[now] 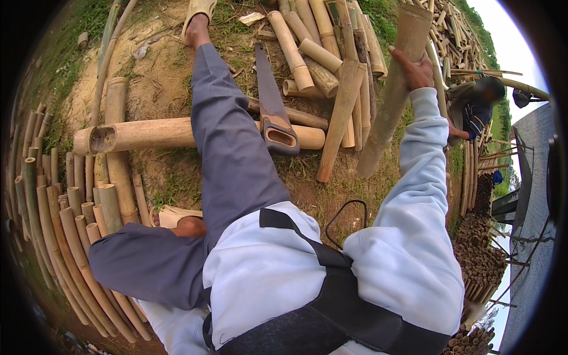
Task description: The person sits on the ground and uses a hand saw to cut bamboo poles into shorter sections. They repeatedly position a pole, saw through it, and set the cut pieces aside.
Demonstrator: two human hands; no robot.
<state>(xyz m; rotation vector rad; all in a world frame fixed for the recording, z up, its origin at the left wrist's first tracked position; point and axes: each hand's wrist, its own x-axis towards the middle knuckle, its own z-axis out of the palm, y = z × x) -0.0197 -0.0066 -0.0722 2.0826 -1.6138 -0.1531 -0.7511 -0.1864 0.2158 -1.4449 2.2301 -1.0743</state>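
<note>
My right hand (pixel 417 72) is closed around a thick bamboo piece (pixel 387 112), which slants with its upper end away from me. My left hand is out of sight; only part of that sleeve (pixel 171 325) shows low on the left. A hand saw (pixel 271 89) with a wooden handle leans across a bamboo pole (pixel 154 135) that lies crosswise under my extended leg. Close to the held piece, another bamboo length (pixel 343 118) points down toward me.
Cut bamboo pieces (pixel 293 53) lie heaped ahead. Long bamboo poles (pixel 77 236) fill the left side. Stacked bamboo (pixel 482 248) stands on the right, near a grey tarp (pixel 532 171). Another person (pixel 473 109) bends over at the far right.
</note>
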